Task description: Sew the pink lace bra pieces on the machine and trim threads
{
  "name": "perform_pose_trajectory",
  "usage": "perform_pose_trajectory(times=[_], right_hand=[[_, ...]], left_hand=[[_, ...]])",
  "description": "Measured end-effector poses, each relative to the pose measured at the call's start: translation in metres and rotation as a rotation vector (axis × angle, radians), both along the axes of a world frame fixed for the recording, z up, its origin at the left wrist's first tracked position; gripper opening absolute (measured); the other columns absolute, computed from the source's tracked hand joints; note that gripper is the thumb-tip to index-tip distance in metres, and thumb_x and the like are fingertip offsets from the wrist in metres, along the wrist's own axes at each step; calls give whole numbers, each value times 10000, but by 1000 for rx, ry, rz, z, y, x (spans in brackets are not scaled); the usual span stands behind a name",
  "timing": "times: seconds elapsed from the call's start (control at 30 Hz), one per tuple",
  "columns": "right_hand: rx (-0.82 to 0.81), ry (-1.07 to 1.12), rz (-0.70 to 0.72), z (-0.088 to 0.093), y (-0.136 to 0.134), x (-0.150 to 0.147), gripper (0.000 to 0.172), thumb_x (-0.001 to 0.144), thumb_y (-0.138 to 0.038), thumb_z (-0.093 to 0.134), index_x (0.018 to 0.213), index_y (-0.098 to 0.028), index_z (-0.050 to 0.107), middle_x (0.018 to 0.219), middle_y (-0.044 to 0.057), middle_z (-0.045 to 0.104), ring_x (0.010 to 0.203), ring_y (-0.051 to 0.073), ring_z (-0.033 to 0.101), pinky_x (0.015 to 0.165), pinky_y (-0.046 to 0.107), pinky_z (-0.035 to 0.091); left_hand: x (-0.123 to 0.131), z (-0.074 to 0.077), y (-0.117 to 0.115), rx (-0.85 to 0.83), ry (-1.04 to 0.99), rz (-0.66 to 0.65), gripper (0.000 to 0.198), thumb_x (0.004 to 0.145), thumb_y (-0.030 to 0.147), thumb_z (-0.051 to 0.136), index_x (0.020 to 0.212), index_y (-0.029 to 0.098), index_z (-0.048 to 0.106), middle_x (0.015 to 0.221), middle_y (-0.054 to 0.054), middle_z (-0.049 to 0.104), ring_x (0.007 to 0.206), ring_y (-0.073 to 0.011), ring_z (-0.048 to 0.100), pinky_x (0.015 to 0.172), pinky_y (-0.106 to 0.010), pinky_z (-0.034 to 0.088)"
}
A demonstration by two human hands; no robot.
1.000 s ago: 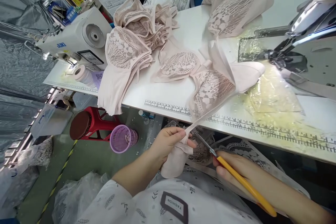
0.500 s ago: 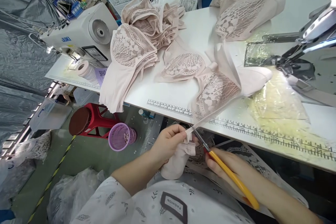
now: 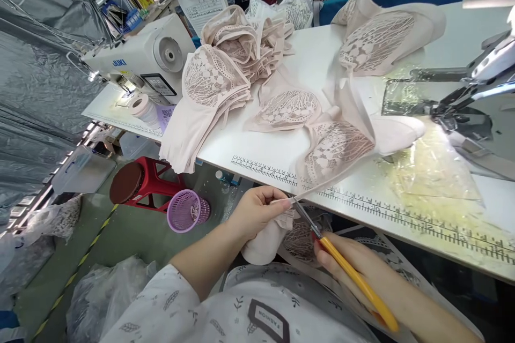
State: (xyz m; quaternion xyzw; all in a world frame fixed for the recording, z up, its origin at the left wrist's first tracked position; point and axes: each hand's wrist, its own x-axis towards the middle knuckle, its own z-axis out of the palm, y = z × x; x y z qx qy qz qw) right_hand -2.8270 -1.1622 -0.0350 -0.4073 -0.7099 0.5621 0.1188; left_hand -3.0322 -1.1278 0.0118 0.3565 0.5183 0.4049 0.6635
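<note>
Between thumb and fingers, my left hand (image 3: 257, 211) pinches the pale pink edge of a bra at the table's front edge. Cream fabric (image 3: 263, 244) hangs below that hand. A narrow strip runs from the pinch up to a lace bra (image 3: 338, 144) on the table. My right hand (image 3: 348, 257) grips scissors (image 3: 354, 278) with long yellow-orange handles. Their metal blades point up and left, with the tips at the strip beside my left fingertips. Whether the blades touch the fabric I cannot tell. Dark lace pieces hang under the table edge between my hands.
A stack of lace bras (image 3: 217, 77) overhangs the table's front edge at left. Behind it stands a white sewing machine (image 3: 148, 59). Another machine's metal arm (image 3: 462, 102) is at right, by yellowish plastic film (image 3: 434, 166). A red stool (image 3: 148, 185) and purple basket (image 3: 188, 211) stand on the floor.
The view has shifted slightly, so the table things sit lower and farther right. My left fingers have turned flatter over the strip, and the scissor tips are closer to them.
</note>
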Motion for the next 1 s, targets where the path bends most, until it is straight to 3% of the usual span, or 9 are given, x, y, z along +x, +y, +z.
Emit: perform_pose_trajectory(times=[0.2, 0.73, 1.0], right_hand=[[-10, 6, -9, 0, 2, -4, 479, 907, -639, 306, 676, -221, 348, 643, 3, 448, 589, 145, 431, 533, 270, 347], [57, -137, -67, 1, 0, -5, 463, 883, -637, 351, 670, -227, 377, 612, 13, 523, 553, 166, 506, 510, 280, 351], [40, -83, -99, -13, 1, -5, 469, 872, -648, 356, 655, -233, 394, 614, 18, 544, 588, 186, 535, 532, 297, 410]], left_hand=[[6, -1, 0, -23, 17, 9, 444, 578, 495, 813, 620, 144, 544, 519, 37, 513, 480, -54, 412, 504, -197, 305], [9, 0, 2, -55, 32, 30, 402, 563, 443, 798, 608, 145, 531, 508, 32, 507, 464, -54, 407, 488, -195, 304], [10, -3, 1, -52, 30, 32, 376, 583, 426, 788, 603, 147, 536, 512, 34, 511, 461, -52, 410, 489, -199, 298]])
